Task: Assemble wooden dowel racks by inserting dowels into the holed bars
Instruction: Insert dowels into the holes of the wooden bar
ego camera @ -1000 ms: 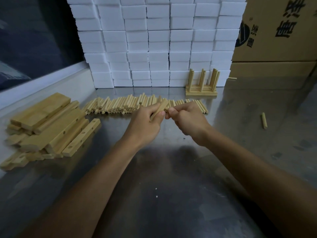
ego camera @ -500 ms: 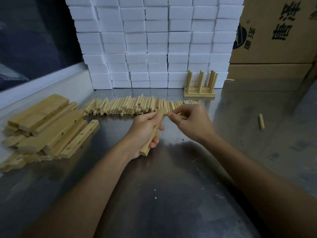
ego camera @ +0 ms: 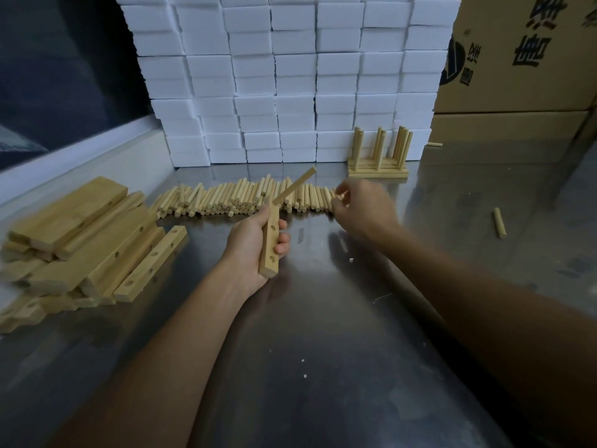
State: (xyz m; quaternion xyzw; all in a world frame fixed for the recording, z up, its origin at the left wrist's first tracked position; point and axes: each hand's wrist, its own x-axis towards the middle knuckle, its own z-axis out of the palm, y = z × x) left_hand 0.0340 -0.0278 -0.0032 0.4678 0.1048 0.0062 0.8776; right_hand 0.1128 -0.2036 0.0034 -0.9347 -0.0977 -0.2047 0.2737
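Observation:
My left hand (ego camera: 255, 244) grips a holed wooden bar (ego camera: 270, 244), held almost upright above the steel table (ego camera: 323, 367). One dowel (ego camera: 295, 188) sticks out of the bar's top hole, slanting up to the right. My right hand (ego camera: 361, 208) hovers over the right end of the row of loose dowels (ego camera: 239, 198), blurred, with fingers curled at the dowel ends; whether it holds one is unclear. A finished rack (ego camera: 378, 156) with upright dowels stands at the back.
A pile of holed bars and boards (ego camera: 87, 240) lies at the left. Stacked white foam blocks (ego camera: 290, 79) form the back wall, cardboard boxes (ego camera: 517, 59) stand at the right. Stray dowels lie at the right (ego camera: 499, 222) and by the boxes (ego camera: 434, 144).
My right hand let go of the dowel set in the bar and moved right to the loose dowels. My left hand turned the bar more upright and lowered it slightly.

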